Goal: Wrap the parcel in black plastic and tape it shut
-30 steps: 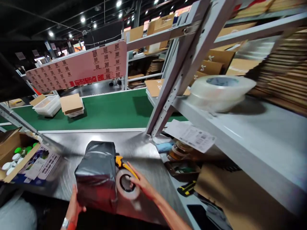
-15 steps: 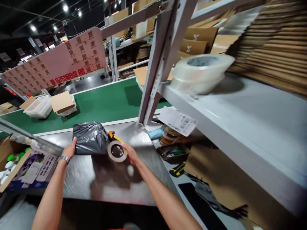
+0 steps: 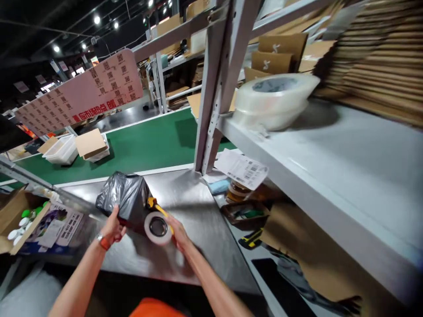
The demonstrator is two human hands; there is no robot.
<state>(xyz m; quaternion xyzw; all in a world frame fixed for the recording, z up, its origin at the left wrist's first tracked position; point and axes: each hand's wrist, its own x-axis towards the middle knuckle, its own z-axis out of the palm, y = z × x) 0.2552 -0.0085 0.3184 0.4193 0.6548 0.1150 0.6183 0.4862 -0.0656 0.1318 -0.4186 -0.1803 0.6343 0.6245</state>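
Note:
A package wrapped in shiny black plastic sits tilted on the metal worktable. My left hand is at its near side, thumb up against the plastic and the other fingers curled at the lower edge. My right hand grips the handle of a yellow tape dispenser that carries a roll of tape. The dispenser's head is close to the package's right side; whether they touch I cannot tell.
Beyond the table runs a green conveyor belt bearing white bins. An open carton of bottles stands left. Clear tape rolls sit on the right shelf, above a small tray and a yellow-black cutter.
The package has turned and tipped up. My left hand has shifted from its left end to the near side, and the dispenser has moved slightly down beside it.

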